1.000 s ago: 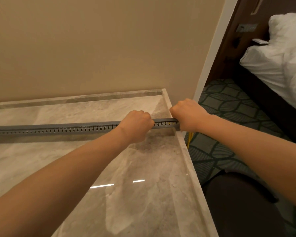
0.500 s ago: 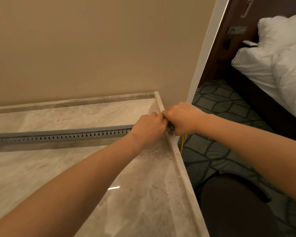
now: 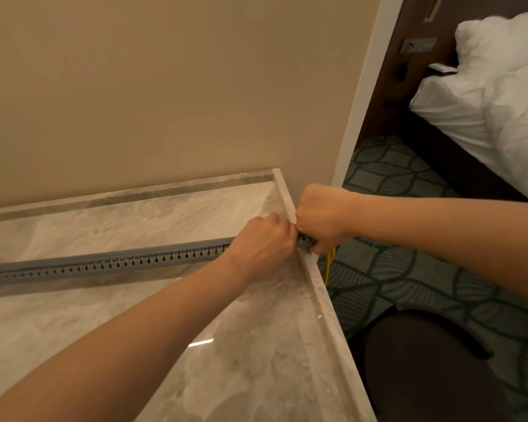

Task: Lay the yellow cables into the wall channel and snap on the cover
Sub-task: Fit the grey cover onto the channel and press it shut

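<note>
A long grey slotted channel (image 3: 110, 261) lies across the marble tabletop (image 3: 226, 345), running from the left edge to the table's right rim. My left hand (image 3: 264, 242) grips the channel near its right end, fingers curled over it. Right beside it, my right hand (image 3: 322, 219) is curled round the channel's very end at the table's rim. A short stretch of yellow cable (image 3: 329, 264) hangs down below my right hand, over the table's side. The inside of the channel is hidden under a grey top.
A beige wall stands behind the table. To the right lie patterned green carpet (image 3: 409, 269), a dark round stool (image 3: 433, 370) close to the table's corner, and a bed with white linen (image 3: 494, 111).
My left hand has slid right along the channel until it meets my right hand at the end. The view has shifted slightly right.
</note>
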Demonstrator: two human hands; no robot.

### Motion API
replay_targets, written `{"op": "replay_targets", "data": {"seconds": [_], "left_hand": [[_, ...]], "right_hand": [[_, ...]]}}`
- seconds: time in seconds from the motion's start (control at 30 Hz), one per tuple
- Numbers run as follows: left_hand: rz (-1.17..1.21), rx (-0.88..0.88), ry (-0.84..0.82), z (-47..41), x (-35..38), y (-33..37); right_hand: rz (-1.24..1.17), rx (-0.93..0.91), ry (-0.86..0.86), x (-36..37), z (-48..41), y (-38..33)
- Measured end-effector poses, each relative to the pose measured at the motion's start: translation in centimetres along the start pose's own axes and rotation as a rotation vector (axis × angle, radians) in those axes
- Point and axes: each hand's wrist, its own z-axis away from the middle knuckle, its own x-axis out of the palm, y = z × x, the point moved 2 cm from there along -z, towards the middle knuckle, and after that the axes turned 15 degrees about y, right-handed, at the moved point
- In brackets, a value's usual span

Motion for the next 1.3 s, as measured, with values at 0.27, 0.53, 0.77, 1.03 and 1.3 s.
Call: {"op": "replay_targets", "data": {"seconds": [0.27,0.53,0.77,1.03,1.3], "left_hand": [[0.036,0.094,0.061,0.0,-0.3,-0.6],[0.031,0.053,0.141,1.0,-0.1,-1.6],[0.036,-0.117,0.057,5.5,1.5,-4.8],[-0.01,-0.206,-0.03,8.8,2.3,-6.3],[0.093,-0.312,-0.081,12.1,3.6,-8.9]], "right_hand": [[-0.152,-0.051,-0.002,1.4,-0.5,0.5],[-0.109,-0.055,0.022,0.9,-0.2,0.7],[-0.005,0.093,0.007,-0.4,0.1,-0.3],[-0.144,0.291,0.138,-2.2,-3.0,-2.8],[-0.592,0.541,0.196,0.3,-7.5,-5.7]]}}
